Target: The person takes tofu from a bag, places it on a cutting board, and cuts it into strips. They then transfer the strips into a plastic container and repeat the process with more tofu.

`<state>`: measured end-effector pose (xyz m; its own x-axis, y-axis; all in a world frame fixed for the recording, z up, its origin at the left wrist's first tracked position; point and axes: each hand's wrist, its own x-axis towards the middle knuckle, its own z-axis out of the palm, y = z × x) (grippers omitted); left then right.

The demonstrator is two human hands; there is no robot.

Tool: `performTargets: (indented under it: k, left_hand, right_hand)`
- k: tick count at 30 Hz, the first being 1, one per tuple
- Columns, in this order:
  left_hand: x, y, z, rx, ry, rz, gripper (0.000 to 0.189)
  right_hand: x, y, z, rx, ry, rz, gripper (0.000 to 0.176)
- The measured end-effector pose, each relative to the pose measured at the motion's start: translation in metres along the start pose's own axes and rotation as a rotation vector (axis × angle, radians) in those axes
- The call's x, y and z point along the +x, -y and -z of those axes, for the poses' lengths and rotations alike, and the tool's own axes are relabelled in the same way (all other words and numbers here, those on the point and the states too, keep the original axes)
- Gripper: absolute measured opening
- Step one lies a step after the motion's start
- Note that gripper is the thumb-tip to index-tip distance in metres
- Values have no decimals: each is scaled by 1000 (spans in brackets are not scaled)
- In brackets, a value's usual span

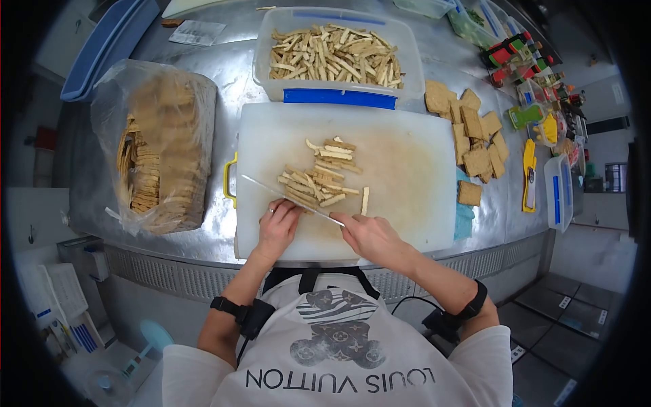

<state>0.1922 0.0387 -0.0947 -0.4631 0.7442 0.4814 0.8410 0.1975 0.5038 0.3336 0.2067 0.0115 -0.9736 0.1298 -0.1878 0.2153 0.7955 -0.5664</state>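
My right hand (369,239) is closed around the handle of a kitchen knife (288,198), whose long blade points to the far left across a white cutting board (413,169). My left hand (277,227) is just on the near side of the blade, fingers bent and pressed together; whatever lies under them is mostly hidden. Against the blade's far side is a loose pile of tan-skinned, pale-cored strips (325,180), which look like cut dried tofu. One separate strip (365,201) lies just beyond my right hand.
Behind the board stands a clear plastic bin (413,61) full of strips. Uncut tan slabs (477,161) are heaped at the right. A plastic bag (163,149) of stacked slabs stands at the left. Yellow-handled scissors (529,173) and bottles (508,51) are farther right.
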Motion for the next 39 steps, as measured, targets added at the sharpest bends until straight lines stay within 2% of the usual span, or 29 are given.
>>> performTargets:
  k: [4,13,19,22,25,28,31,32,35,39]
  left_hand:
    - [0,1,0,9,-9,-19,23]
    - [2,0,0,-25,-19,-6,23]
    - [1,1,-3,-49,-36,11,22]
    - [2,2,-6,-60,-25,15,22]
    - [5,2,1,-91,51,47,23]
    - [7,-5,21,-88,35,66,28]
    - [-7,-12,54,59,95,86,35]
    - [-20,-6,55,53,181,125,36]
    - [-39,10,35,-94,145,189,36]
    - [-19,-5,11,-84,112,217,38]
  right_hand:
    - [0,3,-6,-37,55,-35,30]
    - [1,-10,-12,17,-67,31,26]
    - [8,0,-9,79,85,-59,25]
    - [8,-13,-19,105,40,-64,24]
    - [3,-17,-27,208,-118,-44,24]
    - [-3,-9,-20,189,-209,-38,25]
    - [-8,-1,-9,198,-155,-25,26]
    - [-9,-2,-12,196,-140,-20,26]
    - [-12,-3,-22,178,-122,-7,28]
    - [-13,-3,-20,137,-159,-10,31]
